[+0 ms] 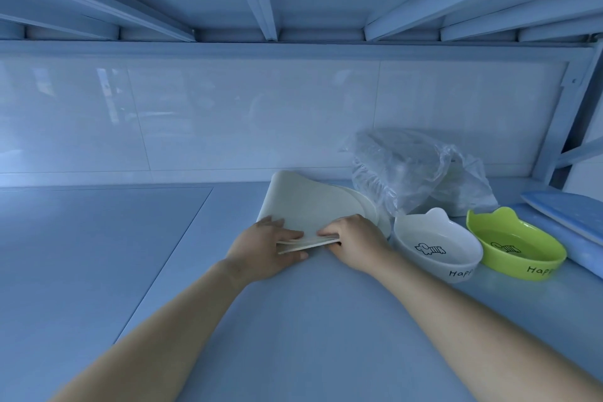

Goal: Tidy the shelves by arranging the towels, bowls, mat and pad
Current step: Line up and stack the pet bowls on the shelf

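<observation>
Both bare forearms reach forward from the bottom corners of the view and converge over the smooth blue shelf board point(137, 258). The left hand point(270, 246) lies palm down, its fingers stretched over the near edge of a pale off-white flexible mat point(303, 206), with the thumb tucked under the stacked layers so that it pinches them. The right hand point(354, 240) meets it from the other side, knuckles up and fingers curled down onto the same edge, gripping it. The fingertips of the two hands nearly touch on top of the mat.

The mat is folded over on itself: its layered edges sit between the hands, and its rounded fold bulges away from them toward the glossy white tiled wall point(228, 114). Part of the mat lies flat on the board to the right, just beyond the right hand.

Just beside the right wrist stands a glossy white bowl point(437, 246) with two ear-shaped bumps on its rim, a small cartoon drawing inside and black lettering on its side. A lime-green bowl point(518, 246) of the same shape stands close to it on the right. A flat light blue pad point(567, 215) with pale dots lies against the green bowl's far side. Behind the bowls and close to the mat sits a crumpled clear plastic bag point(414, 170); its contents cannot be made out.
</observation>
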`<move>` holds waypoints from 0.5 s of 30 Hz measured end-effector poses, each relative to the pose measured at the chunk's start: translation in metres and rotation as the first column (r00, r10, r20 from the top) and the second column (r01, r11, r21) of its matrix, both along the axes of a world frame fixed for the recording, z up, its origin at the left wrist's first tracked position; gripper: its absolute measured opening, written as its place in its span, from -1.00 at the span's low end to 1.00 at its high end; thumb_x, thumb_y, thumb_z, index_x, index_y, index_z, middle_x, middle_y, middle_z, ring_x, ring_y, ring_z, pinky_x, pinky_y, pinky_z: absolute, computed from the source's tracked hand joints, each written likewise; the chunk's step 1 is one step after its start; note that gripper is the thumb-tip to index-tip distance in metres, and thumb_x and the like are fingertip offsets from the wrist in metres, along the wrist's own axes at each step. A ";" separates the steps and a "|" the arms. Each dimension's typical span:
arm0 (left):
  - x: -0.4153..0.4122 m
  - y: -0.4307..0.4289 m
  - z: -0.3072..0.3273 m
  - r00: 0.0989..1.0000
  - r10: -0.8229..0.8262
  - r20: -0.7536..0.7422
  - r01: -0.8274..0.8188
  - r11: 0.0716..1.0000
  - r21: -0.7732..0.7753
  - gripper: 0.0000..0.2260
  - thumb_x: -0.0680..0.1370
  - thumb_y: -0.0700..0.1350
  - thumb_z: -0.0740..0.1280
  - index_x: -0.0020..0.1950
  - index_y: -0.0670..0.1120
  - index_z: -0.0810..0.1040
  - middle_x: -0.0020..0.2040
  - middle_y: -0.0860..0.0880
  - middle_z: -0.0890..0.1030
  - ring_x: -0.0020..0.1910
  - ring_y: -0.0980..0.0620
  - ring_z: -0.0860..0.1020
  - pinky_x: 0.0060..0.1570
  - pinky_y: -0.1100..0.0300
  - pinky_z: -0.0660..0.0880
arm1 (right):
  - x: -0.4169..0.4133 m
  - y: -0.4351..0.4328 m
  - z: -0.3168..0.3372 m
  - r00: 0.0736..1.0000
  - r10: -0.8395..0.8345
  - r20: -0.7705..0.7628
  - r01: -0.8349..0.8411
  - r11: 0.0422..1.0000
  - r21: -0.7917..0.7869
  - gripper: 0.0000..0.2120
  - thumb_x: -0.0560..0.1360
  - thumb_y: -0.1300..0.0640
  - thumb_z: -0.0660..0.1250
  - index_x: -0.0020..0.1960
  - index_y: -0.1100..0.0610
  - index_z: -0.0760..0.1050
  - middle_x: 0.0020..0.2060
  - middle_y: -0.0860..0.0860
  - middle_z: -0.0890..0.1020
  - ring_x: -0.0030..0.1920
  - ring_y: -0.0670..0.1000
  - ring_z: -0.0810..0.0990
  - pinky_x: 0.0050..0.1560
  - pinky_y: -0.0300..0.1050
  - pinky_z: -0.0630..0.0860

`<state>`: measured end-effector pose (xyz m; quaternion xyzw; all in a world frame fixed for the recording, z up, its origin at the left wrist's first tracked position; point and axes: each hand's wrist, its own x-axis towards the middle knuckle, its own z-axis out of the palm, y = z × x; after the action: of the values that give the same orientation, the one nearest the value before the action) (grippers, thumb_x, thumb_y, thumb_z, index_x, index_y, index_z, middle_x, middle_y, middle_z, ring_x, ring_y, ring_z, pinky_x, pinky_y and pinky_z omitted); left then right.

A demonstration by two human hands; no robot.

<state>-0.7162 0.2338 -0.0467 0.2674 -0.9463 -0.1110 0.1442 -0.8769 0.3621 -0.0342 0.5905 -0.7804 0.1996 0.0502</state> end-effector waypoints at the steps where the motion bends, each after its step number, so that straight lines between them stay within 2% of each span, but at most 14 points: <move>1: -0.003 0.004 0.000 1.000 0.011 0.029 -0.010 1.000 -0.008 -0.60 0.47 0.28 0.24 0.31 0.30 0.39 0.48 0.02 0.26 0.49 0.05 0.08 0.37 0.16 0.19 | -0.001 0.002 0.000 1.000 0.001 0.000 -0.001 1.000 0.009 -0.84 0.47 0.07 0.30 0.01 0.00 0.60 -0.06 0.04 0.67 0.04 0.12 0.58 -0.05 -0.07 0.52; 4: -0.011 0.012 0.001 0.997 0.035 0.065 -0.034 0.999 -0.020 -0.67 0.54 0.21 0.17 0.30 0.31 0.39 0.48 0.01 0.27 0.50 0.03 0.05 0.38 0.15 0.18 | 0.000 0.005 0.001 1.000 -0.023 0.001 0.023 1.000 0.006 -0.84 0.48 0.05 0.28 -0.10 0.11 0.59 -0.20 0.12 0.65 -0.07 0.18 0.57 -0.13 0.01 0.52; 7: -0.009 0.019 0.002 0.996 0.043 0.079 -0.042 0.999 -0.014 -0.62 0.54 0.20 0.17 0.36 0.24 0.34 0.49 0.00 0.22 0.51 0.02 0.02 0.42 0.15 0.11 | 0.003 0.008 0.000 0.999 -0.022 0.024 0.022 1.000 0.018 -0.86 0.46 0.14 0.27 -0.09 0.15 0.58 -0.16 0.15 0.64 -0.06 0.19 0.56 -0.09 0.03 0.51; 9: -0.003 0.023 0.003 0.994 0.045 0.097 -0.040 0.998 -0.049 -0.55 0.52 0.23 0.20 0.40 0.20 0.30 0.50 0.03 0.20 0.51 0.03 0.01 0.44 0.06 0.11 | 0.004 0.012 0.001 0.999 0.032 0.042 -0.034 0.998 0.051 -0.91 0.42 0.19 0.25 -0.19 0.15 0.53 -0.22 0.13 0.61 -0.09 0.18 0.55 -0.11 0.04 0.50; 11: 0.004 0.029 0.005 0.995 0.056 0.084 -0.053 0.998 -0.039 -0.49 0.48 0.25 0.25 0.41 0.18 0.29 0.48 0.07 0.20 0.50 0.07 0.02 0.41 -0.07 0.15 | 0.007 0.017 0.003 0.993 0.100 0.065 -0.105 0.992 0.068 -0.92 0.39 0.17 0.26 -0.24 0.14 0.50 -0.29 0.11 0.58 -0.16 0.15 0.54 -0.14 0.03 0.49; 13: 0.013 0.037 0.009 0.997 0.063 0.040 -0.063 0.998 -0.015 -0.47 0.47 0.19 0.30 0.41 0.17 0.28 0.47 0.07 0.22 0.48 0.07 0.09 0.38 -0.10 0.20 | 0.014 0.021 0.008 0.980 0.166 0.106 -0.173 0.983 0.056 -0.90 0.36 0.10 0.29 -0.21 0.11 0.55 -0.31 0.06 0.60 -0.19 0.09 0.56 -0.16 0.02 0.51; 15: 0.027 0.044 0.013 0.998 0.058 -0.033 -0.059 0.998 -0.015 -0.52 0.48 0.10 0.33 0.39 0.13 0.33 0.41 0.07 0.31 0.41 0.06 0.24 0.32 -0.02 0.29 | 0.025 0.023 0.012 0.961 0.228 0.155 -0.234 0.972 0.022 -0.88 0.35 0.06 0.32 -0.19 0.07 0.58 -0.30 0.03 0.62 -0.20 0.06 0.57 -0.17 0.03 0.53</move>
<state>-0.6889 0.2780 -0.0341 0.2918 -0.9364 -0.1037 0.1651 -0.8522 0.3849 -0.0224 0.6614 -0.7115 0.2329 -0.0447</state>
